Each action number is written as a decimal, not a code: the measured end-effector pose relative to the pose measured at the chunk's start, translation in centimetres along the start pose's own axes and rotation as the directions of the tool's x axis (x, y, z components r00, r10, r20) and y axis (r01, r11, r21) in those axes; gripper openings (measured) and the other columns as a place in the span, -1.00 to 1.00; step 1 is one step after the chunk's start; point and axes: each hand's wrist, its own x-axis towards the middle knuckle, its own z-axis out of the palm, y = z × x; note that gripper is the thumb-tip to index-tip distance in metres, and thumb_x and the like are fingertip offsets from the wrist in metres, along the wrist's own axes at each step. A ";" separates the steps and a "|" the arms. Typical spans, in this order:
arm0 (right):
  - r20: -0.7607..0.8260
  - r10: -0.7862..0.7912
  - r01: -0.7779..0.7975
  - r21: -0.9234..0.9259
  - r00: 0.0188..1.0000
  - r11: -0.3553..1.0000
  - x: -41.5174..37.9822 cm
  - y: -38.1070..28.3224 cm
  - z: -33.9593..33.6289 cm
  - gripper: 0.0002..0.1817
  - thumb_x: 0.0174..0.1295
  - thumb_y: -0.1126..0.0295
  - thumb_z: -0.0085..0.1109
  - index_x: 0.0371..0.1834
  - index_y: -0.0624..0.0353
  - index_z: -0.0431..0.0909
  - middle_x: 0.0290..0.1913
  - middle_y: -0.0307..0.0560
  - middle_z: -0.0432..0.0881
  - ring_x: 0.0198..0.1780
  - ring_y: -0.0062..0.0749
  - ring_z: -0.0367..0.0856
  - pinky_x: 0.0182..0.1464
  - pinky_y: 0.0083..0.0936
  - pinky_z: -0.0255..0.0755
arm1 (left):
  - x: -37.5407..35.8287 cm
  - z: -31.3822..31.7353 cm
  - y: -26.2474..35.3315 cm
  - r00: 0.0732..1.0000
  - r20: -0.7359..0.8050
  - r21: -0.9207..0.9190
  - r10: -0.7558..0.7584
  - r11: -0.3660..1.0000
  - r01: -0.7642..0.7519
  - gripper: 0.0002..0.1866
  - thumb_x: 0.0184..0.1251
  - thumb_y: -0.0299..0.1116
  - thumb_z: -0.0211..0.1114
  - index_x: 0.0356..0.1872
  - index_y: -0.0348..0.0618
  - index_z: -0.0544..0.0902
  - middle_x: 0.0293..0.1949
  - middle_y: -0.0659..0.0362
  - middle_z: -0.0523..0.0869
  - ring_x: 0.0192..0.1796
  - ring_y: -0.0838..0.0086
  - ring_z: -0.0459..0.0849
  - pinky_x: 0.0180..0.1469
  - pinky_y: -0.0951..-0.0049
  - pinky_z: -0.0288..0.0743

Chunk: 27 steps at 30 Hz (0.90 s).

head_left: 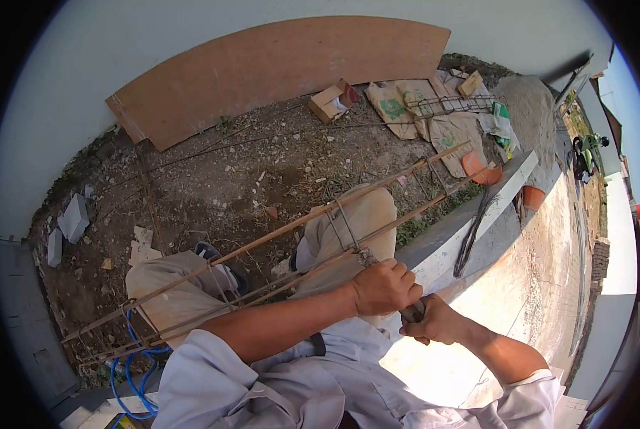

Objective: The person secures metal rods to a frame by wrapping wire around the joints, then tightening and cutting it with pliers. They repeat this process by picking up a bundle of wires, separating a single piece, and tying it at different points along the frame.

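A long cage of thin steel bars [264, 243] with wire stirrups lies across my knees, slanting up to the right. My left hand [385, 287] is wrapped round a dark tool [412, 312], close to the cage. The tool's narrow end meets the cage's lower bars at a stirrup. My right hand [438, 322] closes round the other end of the same tool, just right of the left hand. The palms and most of the tool are hidden by the fingers.
A plywood sheet [284, 68] leans on the wall. An open cardboard box [328, 102], paper sacks [395, 107], grey blocks [75, 218], orange buckets [533, 197] and a blue hose [114, 379] surround me. Black wires [470, 239] rest on a concrete ledge to the right.
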 end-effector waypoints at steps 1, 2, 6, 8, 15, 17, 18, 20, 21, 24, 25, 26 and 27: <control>0.006 -0.005 0.005 0.020 1.000 1.000 0.0 0.2 0.2 -0.69 0.22 0.38 0.50 -0.55 0.21 0.54 -0.65 -0.19 0.53 -0.64 -0.48 0.49 -0.53 -0.42 0.37 | -0.1 0.0 0.0 1.000 0.015 -0.012 0.004 1.000 -0.003 -0.87 0.21 -0.24 0.30 -0.42 0.01 0.56 -0.46 0.26 0.56 -0.37 0.41 0.65 -0.34 0.36 0.49; 0.022 -0.015 0.014 0.043 1.000 0.999 0.1 0.6 0.2 -0.71 0.22 0.37 0.50 -0.51 0.23 0.56 -0.66 -0.18 0.53 -0.65 -0.48 0.49 -0.54 -0.43 0.36 | -0.1 0.0 0.0 1.000 0.030 -0.025 0.006 1.000 -0.006 -0.88 0.21 -0.25 0.31 -0.42 0.01 0.57 -0.46 0.25 0.58 -0.37 0.40 0.66 -0.34 0.36 0.50; -0.119 0.020 -0.025 -0.040 0.993 0.999 -0.6 -0.2 0.3 -0.69 0.19 0.33 0.55 -0.23 0.32 0.62 -0.56 -0.11 0.58 -0.58 -0.39 0.56 -0.47 -0.41 0.41 | 0.8 -0.8 0.2 0.982 0.183 -0.028 -0.041 0.998 0.047 -0.91 0.21 -0.28 0.33 -0.39 -0.02 0.65 -0.44 0.20 0.68 -0.36 0.32 0.76 -0.31 0.31 0.59; -0.418 -0.189 0.020 -0.375 0.888 0.927 -1.3 -0.5 1.2 -0.55 0.15 0.31 0.58 -0.04 0.36 0.60 -0.44 -0.05 0.61 -0.47 -0.29 0.62 -0.38 -0.37 0.48 | 2.0 -1.1 0.0 0.947 0.286 -0.050 -0.149 0.984 0.170 -0.91 0.20 -0.31 0.37 -0.34 -0.05 0.70 -0.42 0.13 0.75 -0.33 0.23 0.82 -0.28 0.23 0.65; -0.565 -0.536 -0.269 -0.803 0.627 0.533 -0.7 2.5 3.9 -0.80 0.27 0.44 0.30 -0.17 0.21 0.46 -0.29 0.07 0.63 -0.26 -0.02 0.72 -0.23 -0.12 0.59 | 5.2 -3.6 -0.9 0.752 0.638 -0.200 -0.165 0.908 0.369 -0.83 0.15 -0.36 0.48 -0.24 -0.14 0.79 -0.36 0.02 0.84 -0.21 0.12 0.87 -0.17 0.12 0.70; -0.556 -0.484 -0.140 -0.741 0.676 0.657 -0.4 2.8 3.4 -0.80 0.25 0.46 0.36 -0.19 0.25 0.52 -0.37 0.09 0.66 -0.33 -0.03 0.75 -0.31 -0.17 0.58 | 4.2 -3.2 0.3 0.786 0.588 -0.123 -0.190 0.940 0.319 -0.81 0.20 -0.34 0.44 -0.19 -0.14 0.78 -0.32 0.06 0.81 -0.17 0.18 0.85 -0.12 0.20 0.67; -0.551 -0.457 -0.081 -0.696 0.698 0.714 -0.3 2.8 3.1 -0.80 0.24 0.46 0.38 -0.20 0.27 0.55 -0.41 0.10 0.68 -0.37 -0.03 0.76 -0.35 -0.20 0.58 | 3.6 -3.3 1.0 0.843 0.505 -0.060 -0.185 0.967 0.248 -0.80 0.22 -0.34 0.42 -0.16 -0.16 0.77 -0.31 0.08 0.79 -0.15 0.22 0.82 -0.10 0.24 0.64; -0.452 -0.420 0.110 -0.566 0.787 0.817 -0.7 2.2 2.5 -0.77 0.21 0.44 0.48 -0.21 0.30 0.61 -0.48 0.06 0.69 -0.44 -0.13 0.75 -0.40 -0.29 0.57 | 2.7 -3.3 1.2 0.932 0.333 0.066 -0.143 0.990 0.128 -0.77 0.27 -0.32 0.37 -0.10 -0.18 0.75 -0.28 0.13 0.74 -0.13 0.28 0.76 -0.06 0.31 0.59; -0.386 -0.409 0.198 -0.481 0.827 0.854 -0.7 1.9 2.2 -0.75 0.20 0.43 0.53 -0.22 0.32 0.64 -0.51 0.04 0.70 -0.48 -0.18 0.75 -0.43 -0.33 0.56 | 2.3 -4.0 1.2 0.960 0.255 0.124 -0.114 0.989 0.085 -0.75 0.29 -0.32 0.35 -0.07 -0.19 0.73 -0.28 0.15 0.70 -0.13 0.31 0.73 -0.04 0.34 0.57; 0.094 -0.093 0.060 0.312 0.991 0.948 -0.1 2.7 -0.7 -0.63 0.11 0.36 0.67 -0.17 0.35 0.69 -0.51 -0.06 0.69 -0.53 -0.33 0.69 -0.45 -0.42 0.54 | 1.1 -3.7 1.2 0.985 0.150 0.133 -0.082 0.989 0.062 -0.70 0.29 -0.30 0.33 -0.02 -0.21 0.71 -0.30 0.18 0.63 -0.16 0.34 0.68 -0.03 0.37 0.55; 0.177 -0.083 0.004 0.407 0.981 0.913 -0.4 2.4 -1.0 -0.63 0.11 0.33 0.69 -0.20 0.30 0.67 -0.52 -0.17 0.64 -0.54 -0.47 0.64 -0.42 -0.51 0.53 | 0.8 -3.3 1.1 0.988 0.130 0.109 -0.079 0.992 0.065 -0.69 0.28 -0.30 0.34 -0.01 -0.21 0.71 -0.31 0.19 0.61 -0.18 0.34 0.67 -0.04 0.36 0.55; 0.120 -0.083 0.043 0.303 0.989 0.952 -0.6 2.0 -1.1 -0.64 0.13 0.34 0.66 -0.19 0.30 0.66 -0.51 -0.13 0.65 -0.52 -0.41 0.66 -0.40 -0.48 0.54 | 0.7 -2.8 1.1 0.977 0.186 0.090 -0.101 0.992 0.086 -0.69 0.29 -0.30 0.34 0.00 -0.21 0.71 -0.30 0.17 0.64 -0.17 0.32 0.69 -0.04 0.35 0.56; 0.067 -0.089 0.075 0.191 0.994 0.979 -0.8 1.7 -1.2 -0.66 0.15 0.35 0.63 -0.18 0.29 0.65 -0.50 -0.10 0.66 -0.51 -0.36 0.69 -0.39 -0.46 0.56 | 0.9 -2.6 1.1 0.962 0.242 0.073 -0.127 0.991 0.112 -0.69 0.30 -0.30 0.34 0.01 -0.21 0.71 -0.29 0.15 0.66 -0.16 0.31 0.71 -0.04 0.33 0.58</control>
